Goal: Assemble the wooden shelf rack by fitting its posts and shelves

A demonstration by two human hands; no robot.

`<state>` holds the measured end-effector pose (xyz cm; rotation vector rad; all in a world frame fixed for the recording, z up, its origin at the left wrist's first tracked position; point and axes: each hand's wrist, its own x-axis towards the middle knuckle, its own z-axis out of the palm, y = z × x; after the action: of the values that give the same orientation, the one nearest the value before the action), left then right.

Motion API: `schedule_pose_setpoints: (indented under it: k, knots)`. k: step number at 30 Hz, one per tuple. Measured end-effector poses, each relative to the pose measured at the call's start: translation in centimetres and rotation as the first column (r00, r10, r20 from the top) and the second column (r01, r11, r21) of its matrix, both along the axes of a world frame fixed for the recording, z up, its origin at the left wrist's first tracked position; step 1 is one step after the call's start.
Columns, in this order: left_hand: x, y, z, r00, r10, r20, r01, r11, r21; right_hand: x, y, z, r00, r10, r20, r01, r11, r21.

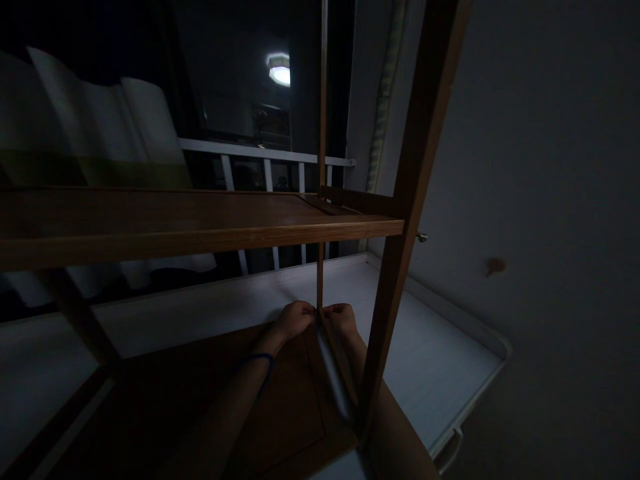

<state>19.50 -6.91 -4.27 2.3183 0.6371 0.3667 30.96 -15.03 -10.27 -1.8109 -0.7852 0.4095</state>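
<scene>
The room is dim. A wooden shelf rack stands on a white surface [435, 360]. Its upper shelf [200, 223] crosses the view at mid height, and a lower shelf [280, 400] lies beneath my arms. My left hand [295, 319] and my right hand [341, 317] both reach under the upper shelf to the foot of the thin rear post [319, 280]. Both sets of fingers are curled and touch the post's base from either side. A blue band circles my left wrist [263, 359]. What the fingers pinch is too dark to tell.
The thick front post [400, 220] of the rack rises just right of my right forearm. Behind the rack are a white railing [270, 160], a dark window with a reflected lamp [279, 70], and pale cloth at the left [100, 127]. A grey wall [550, 200] is on the right.
</scene>
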Motion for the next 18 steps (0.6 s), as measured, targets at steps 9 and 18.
schedule_pose_setpoints:
  k: [9, 18]
  knots:
    - [-0.03, 0.13, -0.12, 1.0, 0.0, 0.006, 0.0, 1.0, -0.007, 0.46, 0.39, -0.47, 1.0, 0.025, -0.005, -0.025, 1.0, -0.017]
    - [-0.1, -0.19, 0.14, 0.999, 0.027, -0.021, -0.027, 1.0, 0.002, 0.83, -0.04, -0.53, 0.993, 0.097, -0.07, -0.098, 0.995, -0.011]
